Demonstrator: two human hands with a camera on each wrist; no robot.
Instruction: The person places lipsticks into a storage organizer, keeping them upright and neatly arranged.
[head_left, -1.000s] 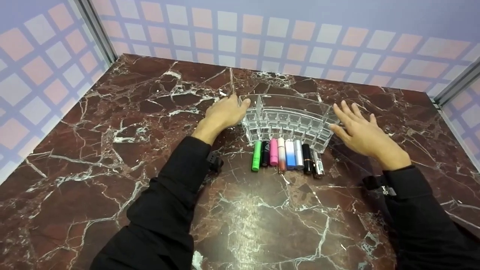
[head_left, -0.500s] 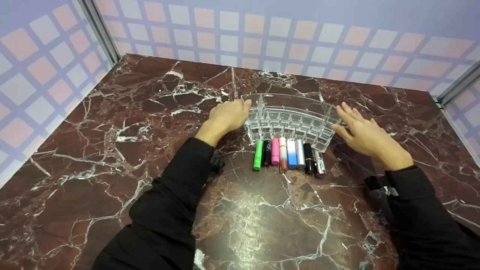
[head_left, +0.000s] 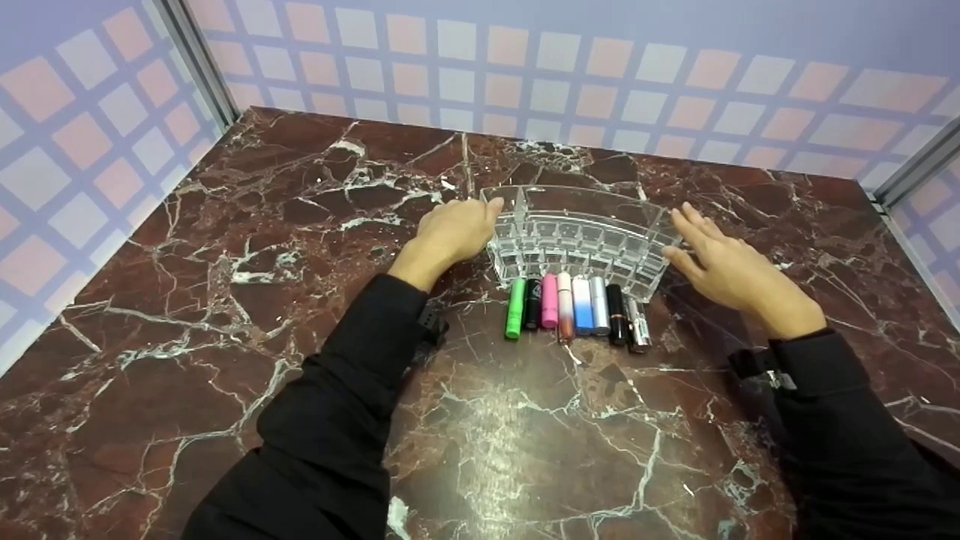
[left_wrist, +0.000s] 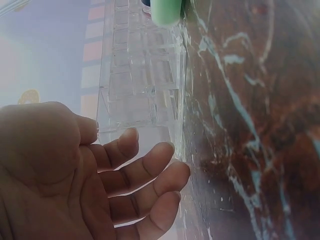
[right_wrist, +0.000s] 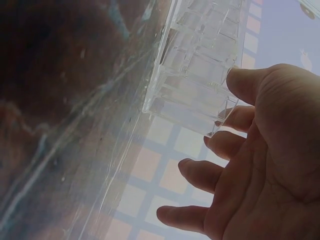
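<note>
A clear acrylic curved organizer (head_left: 577,232) with stepped rows of small compartments stands on the table. My left hand (head_left: 456,229) is at its left end, thumb by the upper edge; in the left wrist view the fingers (left_wrist: 159,165) are loosely bent beside the end wall. At the right end is my right hand (head_left: 724,266), fingers extended; the right wrist view has the thumb (right_wrist: 245,82) at the edge and other fingers spread below. In front of the organizer lies a row of several lipstick-like tubes, among them a green one (head_left: 515,309), a pink one (head_left: 550,300) and a blue-and-white one (head_left: 583,306).
The table (head_left: 225,360) has a dark red marble pattern with white veins. Behind it rises a lilac wall panel (head_left: 570,60) with pink and white squares, and similar side panels stand left and right.
The right hand's spread fingers have drawn a little closer together by the organizer's right end. The left hand stays at the left end. Organizer and tubes keep their arrangement.
</note>
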